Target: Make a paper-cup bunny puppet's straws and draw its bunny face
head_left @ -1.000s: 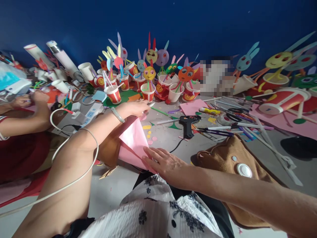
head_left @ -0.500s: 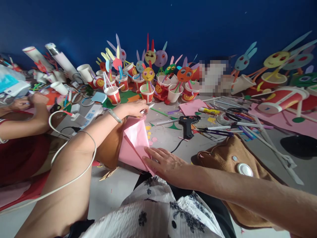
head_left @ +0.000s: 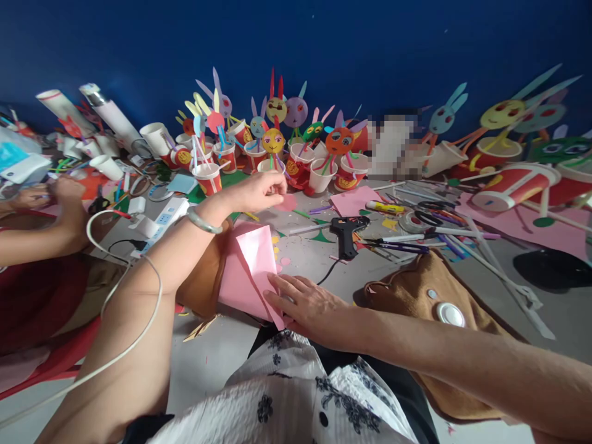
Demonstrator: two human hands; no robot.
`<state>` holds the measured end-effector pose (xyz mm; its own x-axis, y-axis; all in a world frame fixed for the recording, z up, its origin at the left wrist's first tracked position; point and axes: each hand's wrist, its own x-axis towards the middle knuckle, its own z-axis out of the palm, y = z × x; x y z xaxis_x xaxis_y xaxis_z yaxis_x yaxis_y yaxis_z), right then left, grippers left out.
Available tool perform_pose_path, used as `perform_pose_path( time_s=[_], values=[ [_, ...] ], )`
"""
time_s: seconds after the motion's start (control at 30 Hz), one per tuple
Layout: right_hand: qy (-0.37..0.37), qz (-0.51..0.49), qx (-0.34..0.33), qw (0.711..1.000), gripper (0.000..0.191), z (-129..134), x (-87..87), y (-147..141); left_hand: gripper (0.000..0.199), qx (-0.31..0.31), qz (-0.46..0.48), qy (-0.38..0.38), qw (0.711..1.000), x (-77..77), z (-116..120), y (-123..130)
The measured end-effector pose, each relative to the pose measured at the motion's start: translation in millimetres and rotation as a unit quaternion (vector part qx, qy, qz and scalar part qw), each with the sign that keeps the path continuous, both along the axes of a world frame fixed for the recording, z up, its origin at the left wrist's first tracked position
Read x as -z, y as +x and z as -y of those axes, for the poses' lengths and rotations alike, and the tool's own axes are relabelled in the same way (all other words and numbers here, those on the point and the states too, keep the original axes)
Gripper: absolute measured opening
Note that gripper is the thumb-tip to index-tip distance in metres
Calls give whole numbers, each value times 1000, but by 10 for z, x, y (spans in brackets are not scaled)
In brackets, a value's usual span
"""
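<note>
My left hand (head_left: 263,190), with a bangle on its wrist, is raised over the table in front of the paper cups. Its fingers are bent, with a gap between them and the thumb. A reddish-pink paper piece (head_left: 287,202) shows beside the thumb; I cannot tell whether they touch. Closer to me, folded pink paper (head_left: 256,250) lies with one flap turned up, partly on a brown pouch-like thing (head_left: 201,280). My right hand (head_left: 308,302) rests on the lower right edge of this paper, fingers stretched out.
Paper cups with rabbit-faced figures (head_left: 272,140) line the back. A black glue gun (head_left: 346,235) lies right of the paper, near pens and scissors (head_left: 407,246). A brown plush bag (head_left: 430,308) is at right. White cable (head_left: 157,296) crosses my left arm. Another person's hands (head_left: 69,191) are at left.
My left hand has lifted off the top of the pink paper, and its thumb and fingers have parted. The reddish-pink piece has come into view beside it. My right hand stays on the paper.
</note>
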<state>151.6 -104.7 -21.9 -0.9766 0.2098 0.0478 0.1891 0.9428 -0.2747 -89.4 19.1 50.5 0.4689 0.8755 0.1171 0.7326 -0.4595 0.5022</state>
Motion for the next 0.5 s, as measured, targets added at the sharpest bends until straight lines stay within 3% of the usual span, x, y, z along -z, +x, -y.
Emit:
perform_pose_path(
  time_s=[0.1,0.2,0.33,0.5],
  values=[
    [5,3,-9,1000,57,5,30,-33,7,54,105,-114,986,23,255,430],
    [16,-2,-15,1000,57,-1,82,-9,5,49,61,-207,975,221,472,776],
    [46,-37,-27,998,55,-62,156,196,4,1,73,-157,985,488,554,885],
    [154,-92,-26,983,39,-157,211,569,9,-29,81,-146,986,678,491,807]
  ],
)
